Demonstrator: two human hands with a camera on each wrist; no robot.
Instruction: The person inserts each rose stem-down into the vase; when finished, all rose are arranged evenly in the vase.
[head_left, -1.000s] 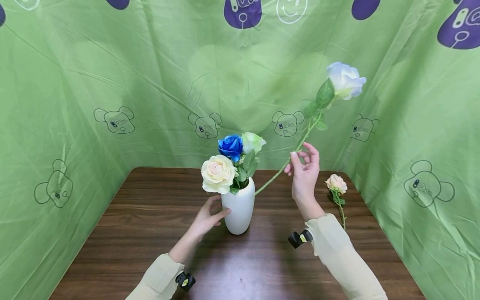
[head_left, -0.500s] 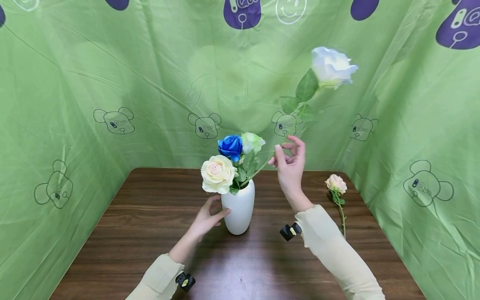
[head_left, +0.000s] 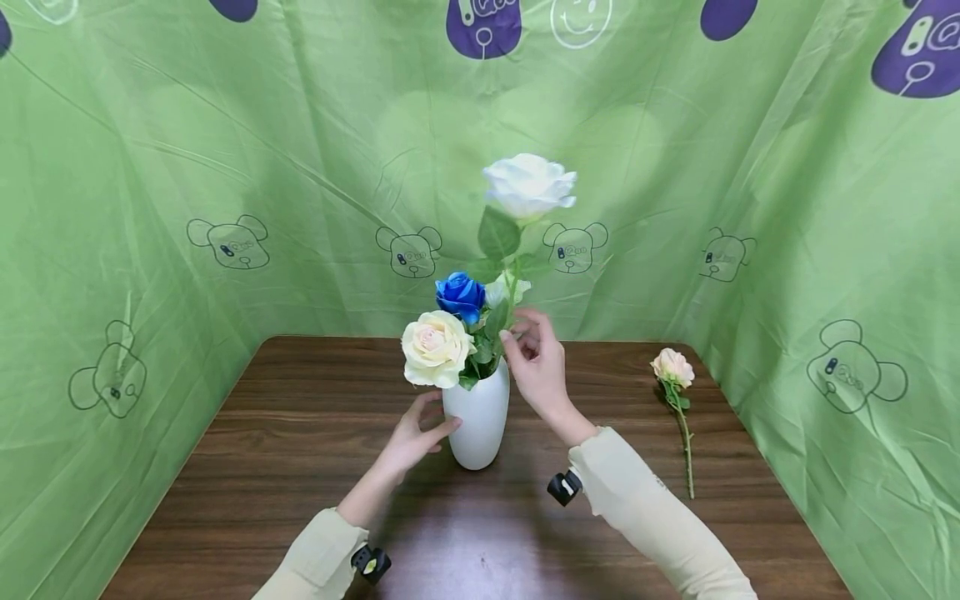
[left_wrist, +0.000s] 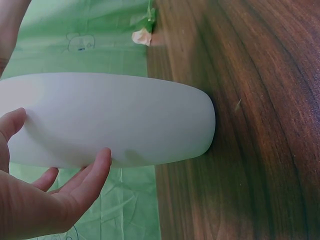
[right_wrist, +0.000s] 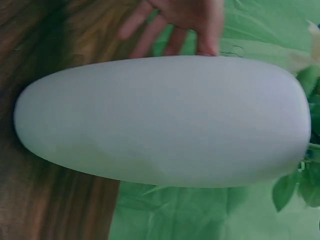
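Observation:
A white vase stands upright on the table, bearing a cream rose, a blue rose and a pale green-white one. My left hand holds the vase's left side, thumb in front; its fingertips meet the wall in the left wrist view. With thumb and fingers, my right hand pinches the green stem of a tall white rose close over the vase mouth. That bloom stands high above the others, and its lower stem is hidden behind leaves and the vase rim.
A peach rose with a short stem lies on the right of the dark wooden table. Green printed cloth walls the table in at the back and both sides.
My right hand has moved left and down to the vase, bringing the white rose from a rightward slant to nearly upright over it. The left hand and vase stay put.

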